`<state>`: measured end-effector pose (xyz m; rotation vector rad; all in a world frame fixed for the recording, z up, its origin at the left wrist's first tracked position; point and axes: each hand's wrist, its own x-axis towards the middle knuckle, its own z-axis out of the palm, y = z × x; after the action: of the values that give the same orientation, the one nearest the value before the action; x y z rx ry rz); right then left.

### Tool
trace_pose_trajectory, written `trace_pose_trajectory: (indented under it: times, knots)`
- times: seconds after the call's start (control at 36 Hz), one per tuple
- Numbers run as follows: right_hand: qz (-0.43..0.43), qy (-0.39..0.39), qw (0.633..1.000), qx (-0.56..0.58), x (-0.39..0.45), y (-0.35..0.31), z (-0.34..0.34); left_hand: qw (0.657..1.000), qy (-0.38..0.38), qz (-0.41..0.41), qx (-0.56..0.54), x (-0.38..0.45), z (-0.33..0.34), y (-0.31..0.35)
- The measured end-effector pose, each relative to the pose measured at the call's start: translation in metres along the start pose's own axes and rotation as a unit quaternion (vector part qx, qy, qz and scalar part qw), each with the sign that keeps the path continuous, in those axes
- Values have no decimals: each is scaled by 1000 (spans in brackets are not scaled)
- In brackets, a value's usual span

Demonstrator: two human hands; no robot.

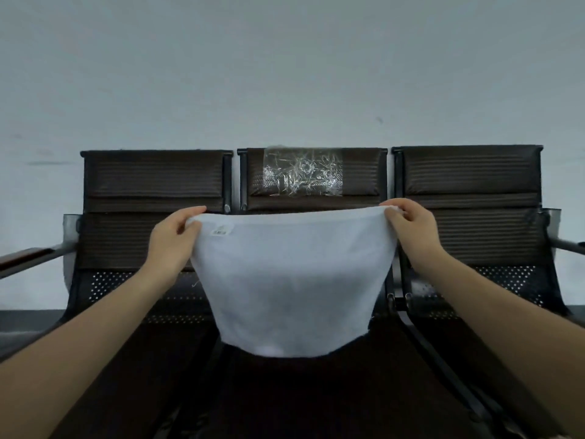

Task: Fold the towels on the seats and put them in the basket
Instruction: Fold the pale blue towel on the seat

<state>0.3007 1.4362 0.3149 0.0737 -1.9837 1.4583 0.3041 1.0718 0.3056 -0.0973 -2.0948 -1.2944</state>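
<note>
Towel [291,280] held up spread in front of the middle seat [313,198] of the bench, top corners pinched by left hand [174,239] and right hand [411,229], fingers curled round the cloth, lower edge hanging free above the seat.

Light dim, cool, even; source direction not discernible. Wall [285,74] reads flat grey-blue with no hard shadows. Seats [152,198] nearly black; lower frame underexposed, detail lost. Glare on crinkled clear plastic [302,172] on the middle backrest. White towel [291,280] brightest area, weave not resolved. Overall soft focus. Wide-angle distortion: forearms stretched toward the bottom corners, seat backs splay outward.
</note>
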Motion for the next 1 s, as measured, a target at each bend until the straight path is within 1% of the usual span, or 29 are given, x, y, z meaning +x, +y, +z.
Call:
trace_pose_trajectory:
  times: [0.14,0.28,0.36,0.42,0.5,0.56,0.67,0.78,0.89,1.0]
  knots:
    - [18,35,997,69,-5,-8,-3,999,20,9,-39,-7,-9,13]
    - [30,32,992,121,-2,-23,-6,994,30,23,-99,-6,-24,18]
    - [62,27,988,141,1,-29,-2,988,21,-14,-155,-2,-26,16]
    - [97,23,984,149,3,-25,4,985,7,-48,-166,-3,-22,9]
    - [162,4,979,121,5,-4,13,986,-19,-92,-139,-8,-11,-13]
    - [190,-18,978,87,3,20,19,985,-50,-117,-116,-13,-3,-33]
    - [212,-53,976,-4,-7,73,31,979,-115,-160,-58,-24,16,-71]
    - [230,-58,968,-82,-22,127,49,971,-158,-179,-11,-35,43,-103]
    - [228,-51,962,-139,-36,172,60,964,-166,-209,10,-38,71,-138]
    - [224,-69,958,-166,-34,205,69,960,-161,-228,11,-32,96,-169]
